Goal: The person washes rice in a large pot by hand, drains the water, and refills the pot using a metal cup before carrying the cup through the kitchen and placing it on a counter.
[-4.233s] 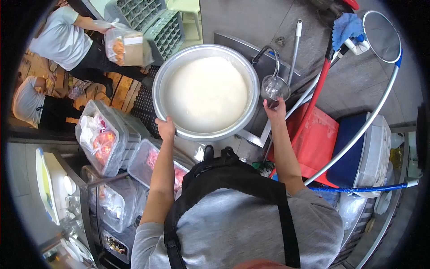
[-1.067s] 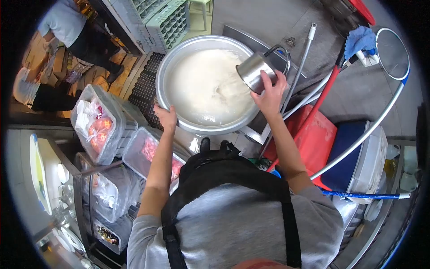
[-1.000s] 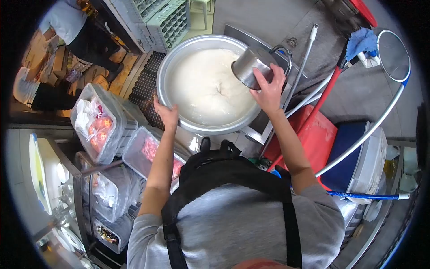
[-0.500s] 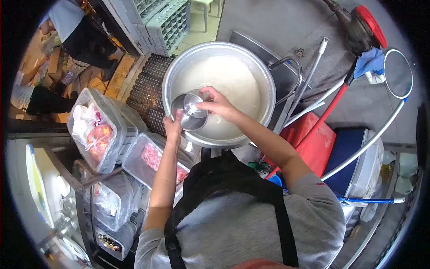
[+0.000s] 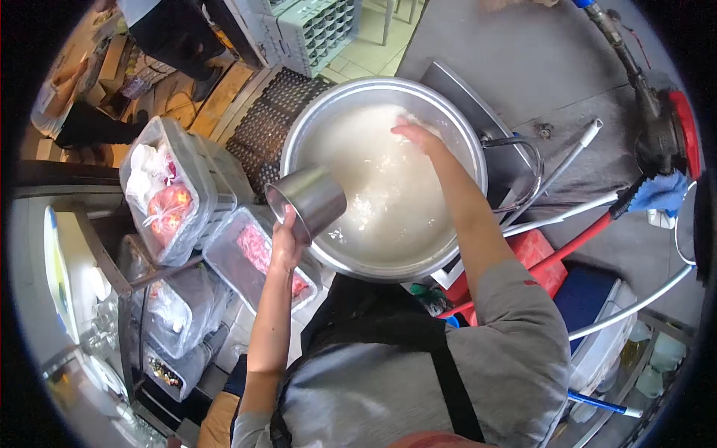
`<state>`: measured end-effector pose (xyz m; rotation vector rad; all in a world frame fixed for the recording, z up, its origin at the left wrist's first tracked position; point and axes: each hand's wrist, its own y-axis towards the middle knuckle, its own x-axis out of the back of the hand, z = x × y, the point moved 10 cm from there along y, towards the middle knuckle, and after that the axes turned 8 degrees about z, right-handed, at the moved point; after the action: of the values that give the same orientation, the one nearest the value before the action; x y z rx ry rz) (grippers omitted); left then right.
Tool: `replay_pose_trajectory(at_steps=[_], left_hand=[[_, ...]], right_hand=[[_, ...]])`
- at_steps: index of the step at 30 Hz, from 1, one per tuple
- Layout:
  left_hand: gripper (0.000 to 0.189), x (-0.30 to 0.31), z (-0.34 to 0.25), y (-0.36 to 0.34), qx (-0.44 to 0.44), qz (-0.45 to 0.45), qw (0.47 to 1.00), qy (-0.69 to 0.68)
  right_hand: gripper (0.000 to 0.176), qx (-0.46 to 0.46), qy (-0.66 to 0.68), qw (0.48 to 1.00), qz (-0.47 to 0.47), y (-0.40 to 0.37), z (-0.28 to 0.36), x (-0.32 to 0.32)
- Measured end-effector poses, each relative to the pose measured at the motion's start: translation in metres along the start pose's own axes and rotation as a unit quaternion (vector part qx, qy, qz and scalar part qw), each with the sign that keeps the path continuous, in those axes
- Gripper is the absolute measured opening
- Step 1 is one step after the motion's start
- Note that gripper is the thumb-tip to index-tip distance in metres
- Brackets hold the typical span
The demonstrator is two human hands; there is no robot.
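A large metal pot holds wet white grains, perhaps rice, with cloudy liquid glinting on top. My left hand grips a steel container by its rim. It lies tilted on its side over the pot's left edge, its mouth turned to the left and its base toward the white contents. Near the far right side of the pot, my right hand reaches to the white surface with nothing visible in it. Its fingers stretch out to the left, and their tips appear to touch the contents.
Plastic bins with bagged food and pink pieces stand left of the pot. A curved metal handle or rail, pale pipes and a red hose lie to the right. Two people are at the upper left beside crates.
My right hand has left the steel container and moved to the far right of the pot. The container has tipped onto its side in my left hand. The view has shifted.
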<state>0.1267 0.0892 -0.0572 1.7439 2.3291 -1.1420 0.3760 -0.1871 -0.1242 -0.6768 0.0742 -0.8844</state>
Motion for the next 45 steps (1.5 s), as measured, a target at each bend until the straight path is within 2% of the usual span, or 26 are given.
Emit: replay_pose_trajectory(at_steps=[2, 6, 8, 9, 11, 14, 16, 17, 18, 19, 21, 23, 25, 27, 30, 33, 35, 37, 39, 41, 43, 45], left_hand=[[0.042, -0.003, -0.001, -0.001, 0.0, -0.013, 1.0, -0.001], [0.038, -0.004, 0.0, 0.002, -0.007, 0.005, 1.0, -0.017], [0.038, 0.004, 0.005, 0.007, 0.002, 0.02, 1.0, 0.005], [0.034, 0.006, 0.003, 0.006, -0.003, -0.005, 1.0, 0.0], [0.03, 0.006, 0.004, 0.006, -0.005, -0.002, 0.999, -0.036], [0.025, 0.004, 0.001, 0.004, -0.016, 0.008, 0.998, -0.068], [0.025, 0.005, 0.002, 0.006, -0.015, 0.021, 0.996, -0.08], [0.027, 0.007, 0.006, 0.009, -0.008, 0.03, 0.996, -0.085], [0.029, 0.009, 0.009, 0.011, -0.001, 0.04, 0.995, -0.088], [0.03, 0.013, 0.011, 0.015, -0.015, 0.053, 0.995, -0.085], [0.029, 0.007, 0.006, 0.011, -0.004, 0.05, 0.996, -0.08], [0.029, 0.01, 0.009, 0.01, 0.016, 0.037, 0.997, -0.07], [0.027, 0.018, 0.016, 0.012, 0.035, 0.024, 0.997, -0.058], [0.023, 0.018, 0.014, 0.011, 0.03, 0.03, 0.998, -0.056], [0.021, 0.0, -0.002, 0.002, 0.005, 0.039, 0.995, -0.092], [0.021, 0.0, 0.001, 0.005, 0.004, 0.062, 0.99, -0.126], [0.021, -0.003, -0.001, 0.007, -0.004, 0.068, 0.988, -0.139], [0.021, 0.007, 0.006, 0.012, -0.002, 0.06, 0.987, -0.15], [0.02, 0.007, 0.006, 0.013, -0.006, 0.056, 0.986, -0.154], [0.019, 0.0, -0.001, 0.007, -0.01, 0.055, 0.987, -0.151], [0.019, 0.003, 0.004, 0.01, -0.007, 0.06, 0.987, -0.149], [0.018, 0.009, 0.008, 0.012, -0.005, 0.058, 0.988, -0.141]], right_hand=[[0.06, -0.035, 0.003, 0.99, 0.136, -0.024, 0.019, -0.034], [0.047, 0.01, -0.134, 0.965, 0.224, -0.03, 0.037, -0.007], [0.054, -0.025, -0.08, 0.987, 0.135, -0.034, 0.003, 0.054], [0.054, -0.11, -0.122, 0.984, 0.062, -0.057, -0.01, 0.076], [0.062, -0.254, -0.06, 0.962, 0.075, -0.113, -0.046, 0.048], [0.062, -0.139, -0.019, 0.989, 0.035, -0.136, -0.097, -0.009], [0.058, -0.049, -0.181, 0.981, 0.04, -0.142, -0.077, -0.043], [0.054, 0.004, -0.351, 0.935, 0.056, -0.14, -0.044, -0.08], [0.047, 0.14, -0.354, 0.92, 0.09, -0.136, -0.029, -0.121], [0.042, 0.166, -0.375, 0.898, 0.157, -0.139, -0.001, -0.161], [0.033, 0.184, -0.491, 0.823, 0.218, -0.121, 0.005, -0.219], [0.032, 0.069, -0.576, 0.799, 0.158, -0.098, 0.042, -0.215], [0.036, 0.037, -0.72, 0.688, 0.085, -0.041, 0.023, -0.205], [0.038, 0.012, -0.635, 0.771, 0.056, -0.054, 0.048, -0.151], [0.043, 0.01, -0.591, 0.791, 0.156, -0.064, 0.0, -0.122], [0.042, 0.017, -0.632, 0.734, 0.247, -0.095, -0.022, -0.158], [0.031, 0.151, -0.628, 0.677, 0.352, -0.119, 0.01, -0.224], [0.028, 0.069, -0.623, 0.74, 0.243, -0.094, 0.03, -0.231], [0.031, -0.026, -0.626, 0.769, 0.126, -0.039, 0.038, -0.208], [0.027, -0.029, -0.686, 0.721, 0.09, -0.019, 0.063, -0.176], [0.031, -0.072, -0.701, 0.708, 0.036, -0.002, 0.054, -0.125], [0.036, -0.064, -0.66, 0.748, 0.012, -0.014, 0.048, -0.079]])
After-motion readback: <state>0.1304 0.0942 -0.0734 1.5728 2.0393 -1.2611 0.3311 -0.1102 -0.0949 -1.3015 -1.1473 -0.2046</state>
